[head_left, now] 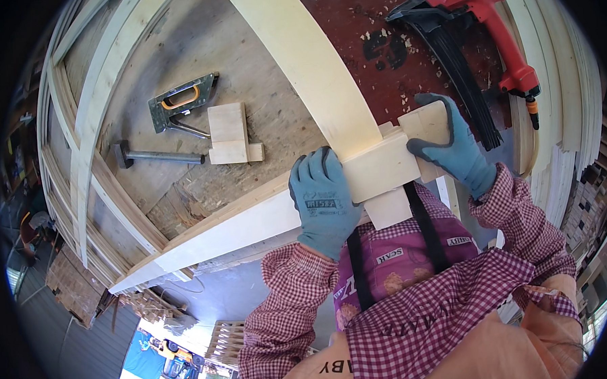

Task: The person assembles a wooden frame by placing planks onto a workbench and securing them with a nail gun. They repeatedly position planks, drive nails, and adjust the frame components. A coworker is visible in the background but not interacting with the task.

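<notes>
My left hand (326, 202), in a blue-grey work glove, is closed over a long pale wooden board (224, 234) that runs along the near edge of the bench. Its fingers curl over the top edge, beside the corner where a wide plank (305, 61) meets the board. At that corner a short wooden piece (386, 169) lies against the joint, with another small wood piece (390, 209) sticking out below. My right hand (461, 145), gloved alike, grips a small wooden block (426, 125) between thumb and fingers, right against the joint's right end.
A red nail gun (507, 38) with a black magazine lies at the upper right. On the bench are a staple gun (181, 103), a hammer (160, 156) and stacked wood blocks (228, 132). Curved wooden strips (88, 151) stand at the left; more long strips (576, 76) lie at the right.
</notes>
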Action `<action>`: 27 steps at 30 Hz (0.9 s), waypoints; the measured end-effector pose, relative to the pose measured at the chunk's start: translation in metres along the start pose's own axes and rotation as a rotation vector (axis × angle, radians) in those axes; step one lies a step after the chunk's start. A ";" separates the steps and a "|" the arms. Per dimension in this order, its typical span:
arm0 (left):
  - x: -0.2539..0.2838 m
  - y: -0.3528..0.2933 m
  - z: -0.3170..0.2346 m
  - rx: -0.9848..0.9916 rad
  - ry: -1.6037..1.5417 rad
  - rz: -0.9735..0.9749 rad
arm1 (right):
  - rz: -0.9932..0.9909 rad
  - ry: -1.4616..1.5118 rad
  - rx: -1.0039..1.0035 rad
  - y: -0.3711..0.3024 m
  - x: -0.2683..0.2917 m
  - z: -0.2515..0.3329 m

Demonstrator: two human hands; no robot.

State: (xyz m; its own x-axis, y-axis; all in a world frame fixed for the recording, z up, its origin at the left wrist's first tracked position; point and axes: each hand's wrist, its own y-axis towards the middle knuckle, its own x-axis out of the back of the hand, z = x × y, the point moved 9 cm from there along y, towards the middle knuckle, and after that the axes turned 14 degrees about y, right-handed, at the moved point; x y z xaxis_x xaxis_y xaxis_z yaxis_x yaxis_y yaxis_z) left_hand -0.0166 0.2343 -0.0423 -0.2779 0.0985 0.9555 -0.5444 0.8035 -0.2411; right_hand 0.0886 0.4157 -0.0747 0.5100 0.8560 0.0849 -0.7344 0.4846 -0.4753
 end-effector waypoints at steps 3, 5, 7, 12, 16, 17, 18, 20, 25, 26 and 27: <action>-0.001 -0.001 0.000 -0.004 0.009 -0.012 | -0.007 0.067 -0.033 -0.001 -0.001 -0.004; -0.001 -0.001 -0.001 -0.007 0.013 -0.021 | -0.005 0.144 -0.098 -0.001 -0.001 -0.006; -0.001 -0.002 -0.001 -0.011 0.014 -0.038 | 0.000 0.118 -0.071 -0.001 0.000 -0.012; -0.002 -0.001 -0.001 0.000 0.011 -0.006 | -0.003 0.115 -0.058 -0.001 0.000 -0.009; -0.002 -0.002 -0.002 -0.009 0.013 -0.013 | -0.008 0.130 -0.083 -0.001 -0.001 -0.007; -0.002 -0.001 -0.002 -0.005 0.010 -0.010 | -0.012 0.140 -0.089 -0.002 0.000 -0.008; -0.002 -0.001 -0.002 -0.001 0.006 -0.007 | -0.012 0.119 -0.082 -0.002 0.000 -0.006; -0.002 -0.001 -0.003 0.006 0.000 -0.006 | -0.011 0.079 -0.068 -0.003 0.000 -0.001; -0.002 0.001 -0.005 0.020 0.001 -0.008 | -0.032 0.097 -0.067 -0.003 0.002 0.001; -0.001 0.002 -0.006 0.013 0.007 -0.004 | -0.033 0.114 -0.066 -0.003 0.004 -0.001; 0.000 0.003 -0.006 0.006 0.014 0.001 | -0.038 0.098 -0.056 -0.003 0.005 -0.002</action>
State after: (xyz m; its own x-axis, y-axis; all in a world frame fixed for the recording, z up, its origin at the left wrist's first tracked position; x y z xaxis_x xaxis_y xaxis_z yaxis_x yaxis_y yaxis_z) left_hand -0.0135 0.2398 -0.0415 -0.2675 0.1076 0.9575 -0.5490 0.7997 -0.2432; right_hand 0.0942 0.4176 -0.0743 0.5804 0.8141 0.0193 -0.6889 0.5034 -0.5215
